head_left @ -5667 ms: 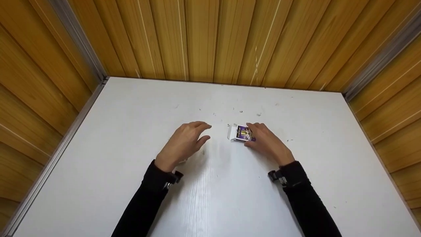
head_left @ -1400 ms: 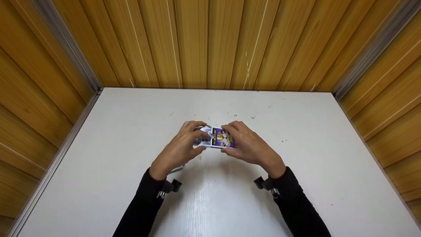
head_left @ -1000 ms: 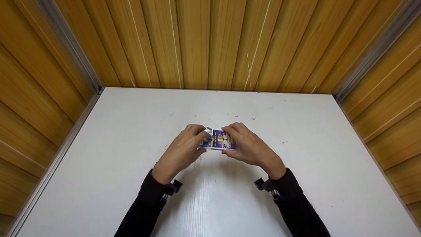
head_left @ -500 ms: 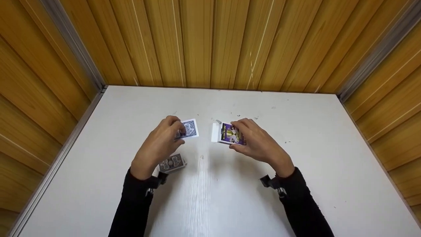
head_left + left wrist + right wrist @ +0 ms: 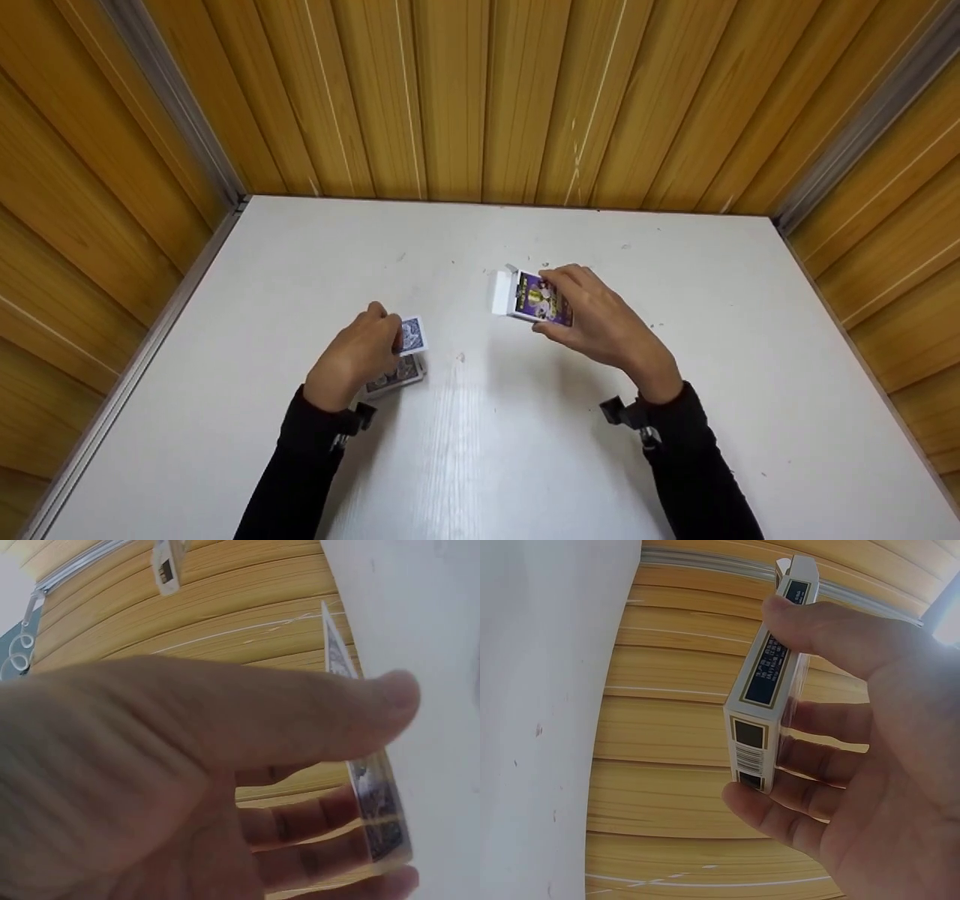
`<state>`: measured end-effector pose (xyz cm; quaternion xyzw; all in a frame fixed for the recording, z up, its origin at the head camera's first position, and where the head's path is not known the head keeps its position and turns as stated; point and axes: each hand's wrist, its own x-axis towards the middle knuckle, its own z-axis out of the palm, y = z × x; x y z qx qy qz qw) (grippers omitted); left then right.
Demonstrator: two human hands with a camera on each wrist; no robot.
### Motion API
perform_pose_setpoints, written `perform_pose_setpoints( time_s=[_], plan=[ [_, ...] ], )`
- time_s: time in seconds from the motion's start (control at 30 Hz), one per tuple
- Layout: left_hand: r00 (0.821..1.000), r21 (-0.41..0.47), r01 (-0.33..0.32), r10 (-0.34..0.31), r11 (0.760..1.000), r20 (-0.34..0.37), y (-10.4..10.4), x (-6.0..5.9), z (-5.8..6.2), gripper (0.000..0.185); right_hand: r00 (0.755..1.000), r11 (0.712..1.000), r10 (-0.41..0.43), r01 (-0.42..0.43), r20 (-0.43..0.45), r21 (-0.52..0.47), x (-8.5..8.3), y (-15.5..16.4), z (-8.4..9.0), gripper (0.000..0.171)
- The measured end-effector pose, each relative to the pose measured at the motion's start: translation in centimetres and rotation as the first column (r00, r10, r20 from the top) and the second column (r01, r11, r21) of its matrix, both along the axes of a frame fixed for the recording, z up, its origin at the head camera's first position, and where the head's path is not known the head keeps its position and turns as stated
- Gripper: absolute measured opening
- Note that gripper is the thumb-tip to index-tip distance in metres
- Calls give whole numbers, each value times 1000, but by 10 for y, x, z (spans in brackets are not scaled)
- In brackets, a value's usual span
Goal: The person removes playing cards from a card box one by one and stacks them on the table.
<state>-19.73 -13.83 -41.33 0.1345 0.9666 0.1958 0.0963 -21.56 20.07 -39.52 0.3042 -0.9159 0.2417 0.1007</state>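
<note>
Head view: left hand [image 5: 351, 361] pinches a few blue-backed playing cards [image 5: 411, 335] just above the small card stack [image 5: 395, 374] on the white tabletop [image 5: 480, 450]. Right hand [image 5: 600, 326], fingers curled, holds the purple cardboard card box [image 5: 534, 298], flap open, aloft. Risk: thin cards slipping from the pinch, scattering the stack.

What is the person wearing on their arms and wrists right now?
Both arms are in long black sleeves reaching the wrists. A small black clip-like mount is strapped at each wrist, behind the bare left hand and the bare right hand. No gloves or rings show.
</note>
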Motion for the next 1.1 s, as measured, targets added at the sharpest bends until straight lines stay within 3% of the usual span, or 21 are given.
perform_pose_setpoints(
  time_s=[0.17, 0.4, 0.67, 0.97, 1.1],
  plan=[
    [998, -99, 9, -2, 995, 66, 7, 2, -10, 17, 1000, 1000, 12, -12, -16, -2, 0, 0, 1, 68],
    [997, -196, -3, 18, 981, 76, 12, 4, -21, 18, 1000, 1000, -1, 1, 3, -3, 2, 0, 2, 69],
    [991, -194, -35, 60, 980, 123, 14, -1, -28, 23, 999, 1000, -5, 5, 31, 18, 1, -1, 4, 68],
    [994, -195, -38, 58, 980, 97, 14, -3, -35, 22, 999, 999, -6, 4, 49, 34, 0, -1, 0, 68],
    [994, -202, -51, 70, 978, 86, 16, -4, -37, 38, 999, 1000, 4, -5, 43, 31, 0, -2, -1, 68]
  ],
)
